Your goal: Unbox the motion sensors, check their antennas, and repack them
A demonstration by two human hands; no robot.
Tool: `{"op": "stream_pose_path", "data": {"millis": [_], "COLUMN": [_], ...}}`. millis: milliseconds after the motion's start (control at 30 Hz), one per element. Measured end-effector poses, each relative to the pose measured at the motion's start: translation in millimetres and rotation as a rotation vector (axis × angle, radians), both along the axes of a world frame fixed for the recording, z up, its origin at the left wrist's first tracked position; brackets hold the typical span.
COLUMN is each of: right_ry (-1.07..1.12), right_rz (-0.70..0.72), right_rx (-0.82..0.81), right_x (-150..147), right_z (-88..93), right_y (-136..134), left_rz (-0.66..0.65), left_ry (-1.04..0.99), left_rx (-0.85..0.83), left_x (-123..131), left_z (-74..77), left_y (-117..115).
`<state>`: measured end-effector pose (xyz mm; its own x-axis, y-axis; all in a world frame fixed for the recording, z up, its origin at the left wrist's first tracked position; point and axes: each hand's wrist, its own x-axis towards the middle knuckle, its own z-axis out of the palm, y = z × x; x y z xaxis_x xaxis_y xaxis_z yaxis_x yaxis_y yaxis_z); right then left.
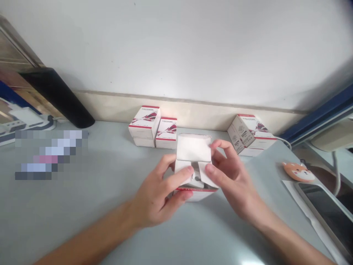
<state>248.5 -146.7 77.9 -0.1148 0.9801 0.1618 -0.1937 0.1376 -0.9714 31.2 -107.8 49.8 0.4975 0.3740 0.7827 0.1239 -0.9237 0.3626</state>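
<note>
A small white cardboard box point(193, 149) with a red edge stands in front of me, its lid raised and its side flaps partly folded over the opening. Something white, not clear in kind, shows inside. My left hand point(157, 191) grips the box's left side, with the index finger on the left flap and the thumb against the front. On the right side, my right hand point(234, 180) is closed about the box, thumb on the right flap and index finger by the raised lid. Its other fingers are partly hidden.
White-and-red boxes point(145, 117) stand against the wall at centre, and more stacked boxes point(256, 129) at right. A black cylinder point(60, 99) leans at left. An orange animal-faced item point(299, 172) and a phone-like device point(328, 209) lie on the grey table point(110, 235) at right.
</note>
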Motion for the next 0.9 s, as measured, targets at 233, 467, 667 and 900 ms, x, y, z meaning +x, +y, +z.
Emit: {"op": "stream_pose_path", "data": {"millis": [233, 467, 667, 900], "right_ry": [-0.217, -0.46, -0.534, -0.524], "right_rz": [-0.136, -0.038, -0.154, -0.142], "right_rx": [0.111, 0.435, 0.492, 0.455], "right_x": [-6, 1, -4, 0], "right_z": [2.7, -5.7, -2.6, 5.7], "right_y": [-7, -3, -7, -11], "left_rz": [0.024, -0.039, -0.071, -0.058], "left_ry": [-0.067, -0.273, -0.213, -0.145], "left_rx": [-0.025, -0.204, -0.175, -0.055], "left_x": [3, 7, 4, 2], "left_z": [-1.6, -12.3, -15.7, -5.1], "left_y": [-3, 4, 7, 6]}}
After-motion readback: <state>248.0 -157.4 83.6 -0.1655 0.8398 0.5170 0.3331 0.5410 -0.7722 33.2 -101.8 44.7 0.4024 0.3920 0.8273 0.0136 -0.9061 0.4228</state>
